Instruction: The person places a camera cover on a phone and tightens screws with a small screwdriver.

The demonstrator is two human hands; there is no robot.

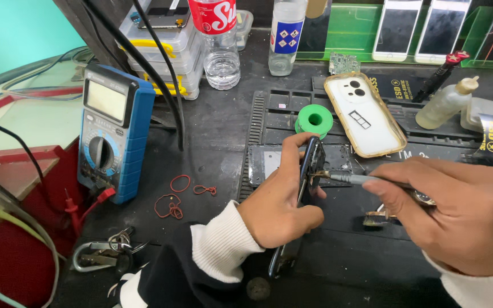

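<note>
I see a dark desk (pixel 212 131), scuffed and dusty, with a ribbed black work mat (pixel 269 122) covering its middle and right side. At the desk's left edge a blue multimeter (pixel 114 140) leans upright with its dial facing me, its red probe (pixel 74 214) lying in front of it, close enough to grab. Along the far edge stand two clear plastic bottles (pixel 219 43), and a row of pale phones (pixel 395 28) rests against a green tray, parked out of the working area. A white phone in a yellowed case (pixel 366 117) lies face down on the mat toward the far right, beside a green solder spool (pixel 314 120) and a small squeeze bottle (pixel 445 102).

Near the desk's front edge, my left hand (pixel 278 208) is closed around a dark phone (pixel 310 171), holding it on edge over the mat so that its open side faces the tool. The phone looks slim and black, with a glossy rim; I cannot make out the interior. My right hand (pixel 463 214) is closed on a grey-handled tool (pixel 352 179), pinched like a pen, its tip touching the phone's edge, which judging by the grip allows fine control. Red rubber bands (pixel 175 197) lie loose on the desk left of the mat, and a key bunch (pixel 106 248) sits at the front left corner.
</note>
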